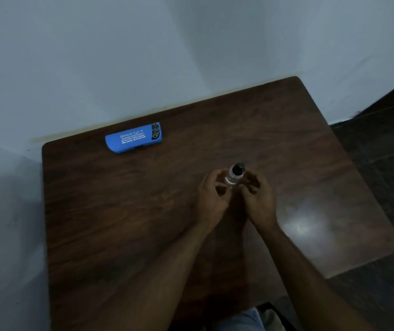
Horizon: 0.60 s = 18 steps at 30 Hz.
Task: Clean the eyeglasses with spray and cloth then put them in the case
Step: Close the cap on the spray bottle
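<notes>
- Dark brown wood-grain worktop fills most of the view, set against a pale wall, with a bright patch of reflected light on its right side.
- Near the worktop's middle stands a small clear plastic spray bottle with a black nozzle cap, upright or nearly so.
- Both hands are at the bottle: the left hand curls in from the left and the right hand from the right, fingers bent around the lower part of the bottle.
- The picture is dim and soft here, so I cannot tell whether either hand is actually clamped on the bottle or only cupped beside it; the fingers look loosely curled, not flat.
- A bright blue hard eyeglass case with white lettering lies shut near the far left edge of the worktop, well apart from the hands.
- No eyeglasses and no cloth are visible; they may be inside the case, but that cannot be seen.
- Judged from this, the task is at its very start: the spray is being readied, and nothing has been cleaned.
- The next move probably calls for a firm hold on the bottle with one hand, and for the other to fetch the eyeglasses, likely by opening the blue case.
</notes>
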Available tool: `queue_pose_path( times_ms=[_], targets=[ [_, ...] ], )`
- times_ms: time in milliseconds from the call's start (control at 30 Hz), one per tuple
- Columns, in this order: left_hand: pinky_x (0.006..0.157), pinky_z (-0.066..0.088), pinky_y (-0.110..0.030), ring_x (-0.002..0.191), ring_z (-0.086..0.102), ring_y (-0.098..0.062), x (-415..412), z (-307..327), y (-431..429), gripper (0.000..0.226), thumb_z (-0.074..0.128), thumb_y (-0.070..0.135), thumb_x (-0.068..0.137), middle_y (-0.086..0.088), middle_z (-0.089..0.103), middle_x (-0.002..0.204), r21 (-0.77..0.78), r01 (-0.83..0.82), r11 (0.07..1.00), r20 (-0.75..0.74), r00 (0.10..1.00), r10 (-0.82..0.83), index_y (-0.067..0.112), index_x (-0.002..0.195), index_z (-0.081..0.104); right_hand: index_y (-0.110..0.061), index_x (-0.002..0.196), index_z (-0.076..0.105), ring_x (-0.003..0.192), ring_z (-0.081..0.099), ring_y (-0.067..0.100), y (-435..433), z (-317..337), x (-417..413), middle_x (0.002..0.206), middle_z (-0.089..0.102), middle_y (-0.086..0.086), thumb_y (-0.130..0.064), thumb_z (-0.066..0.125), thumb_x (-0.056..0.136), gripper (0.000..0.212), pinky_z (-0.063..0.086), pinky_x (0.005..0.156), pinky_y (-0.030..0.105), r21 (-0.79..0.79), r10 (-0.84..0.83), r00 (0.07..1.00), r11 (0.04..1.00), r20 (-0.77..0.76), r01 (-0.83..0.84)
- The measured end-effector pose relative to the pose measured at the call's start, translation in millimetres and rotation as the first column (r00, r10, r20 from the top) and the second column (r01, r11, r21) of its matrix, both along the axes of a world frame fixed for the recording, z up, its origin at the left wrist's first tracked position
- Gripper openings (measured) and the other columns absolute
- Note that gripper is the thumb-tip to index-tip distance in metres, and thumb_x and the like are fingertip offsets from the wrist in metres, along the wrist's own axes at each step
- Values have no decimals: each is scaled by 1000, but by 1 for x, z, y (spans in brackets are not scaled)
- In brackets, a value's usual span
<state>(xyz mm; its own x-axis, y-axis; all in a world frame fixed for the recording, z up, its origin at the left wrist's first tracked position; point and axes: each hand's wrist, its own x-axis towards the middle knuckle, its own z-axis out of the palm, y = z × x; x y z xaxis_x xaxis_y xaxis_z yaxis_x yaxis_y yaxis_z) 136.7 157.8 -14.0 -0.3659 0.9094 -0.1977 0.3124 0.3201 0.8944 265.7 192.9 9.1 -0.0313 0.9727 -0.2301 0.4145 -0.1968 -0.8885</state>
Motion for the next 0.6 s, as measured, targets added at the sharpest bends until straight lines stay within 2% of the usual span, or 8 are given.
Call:
queue_pose_path(
  times_ms=[67, 133, 233, 333, 433, 500, 567, 600],
  targets=[
    [85, 58, -22, 93, 70, -2, 2, 2, 3, 39, 81, 24, 87, 12, 70, 119, -2, -31, 1000, 21, 999, 31, 27, 122, 67, -20, 129, 64, 101, 63, -12, 2, -4, -2, 116, 69, -11, -8, 72, 94, 37, 54, 91, 15, -36, 11, 1000, 999, -1, -11],
    [88, 60, -28, 96, 70, -2, 1, 5, 7, 38, 81, 29, 87, 12, 70, 120, 3, -71, 997, 43, 997, 71, 28, 123, 66, -21, 128, 65, 105, 64, -5, 7, -3, -8, 117, 70, -9, -12, 73, 95, 36, 54, 95, 23, -40, -1, 1000, 999, -8, 1],
    [86, 56, -20, 101, 69, -2, -9, 17, 18, 42, 80, 23, 90, 12, 67, 126, 12, -133, 991, 83, 988, 132, 28, 128, 64, -23, 129, 65, 110, 66, 3, 24, 0, -26, 122, 69, -7, -16, 74, 94, 36, 55, 97, 29, -12, 39, 999, 999, -21, -39],
    [91, 50, -16, 109, 66, -4, -32, 28, 34, 51, 79, 18, 90, 9, 65, 132, 23, -222, 975, 46, 974, 221, 28, 135, 59, -21, 130, 65, 112, 66, 7, 53, 2, -58, 125, 68, -5, -19, 73, 95, 36, 57, 98, 34, 74, 133, 991, 989, -24, -131],
    [88, 46, -7, 105, 61, 6, -63, 34, 57, 53, 78, 13, 90, 7, 63, 136, 75, -308, 949, -9, 951, 309, 23, 139, 59, -20, 131, 65, 113, 66, 10, 88, 2, -98, 126, 67, -3, -21, 70, 97, 35, 57, 100, 34, 155, 232, 972, 960, 27, -234],
    [94, 50, -11, 107, 63, 5, -86, 34, 72, 54, 79, 12, 90, 4, 65, 136, 100, -336, 936, -28, 940, 340, 19, 140, 59, -17, 133, 64, 113, 65, 11, 109, 1, -124, 128, 67, 0, -19, 68, 98, 35, 56, 99, 33, 186, 294, 954, 936, 64, -300],
    [99, 53, -19, 111, 65, -4, -106, 32, 85, 56, 80, 10, 89, -2, 68, 136, 84, -361, 929, -42, 930, 366, 14, 142, 59, -15, 134, 64, 112, 63, 11, 126, -1, -146, 128, 67, 3, -17, 67, 99, 35, 55, 98, 30, 198, 352, 927, 907, 128, -371],
    [95, 53, -14, 112, 65, -6, -115, 30, 90, 57, 80, 8, 89, -4, 69, 135, 78, -366, 927, -45, 928, 370, 12, 142, 59, -14, 133, 64, 111, 62, 11, 132, 0, -155, 128, 67, 4, -17, 66, 99, 34, 54, 97, 29, 187, 379, 913, 896, 154, -403]
  ],
)
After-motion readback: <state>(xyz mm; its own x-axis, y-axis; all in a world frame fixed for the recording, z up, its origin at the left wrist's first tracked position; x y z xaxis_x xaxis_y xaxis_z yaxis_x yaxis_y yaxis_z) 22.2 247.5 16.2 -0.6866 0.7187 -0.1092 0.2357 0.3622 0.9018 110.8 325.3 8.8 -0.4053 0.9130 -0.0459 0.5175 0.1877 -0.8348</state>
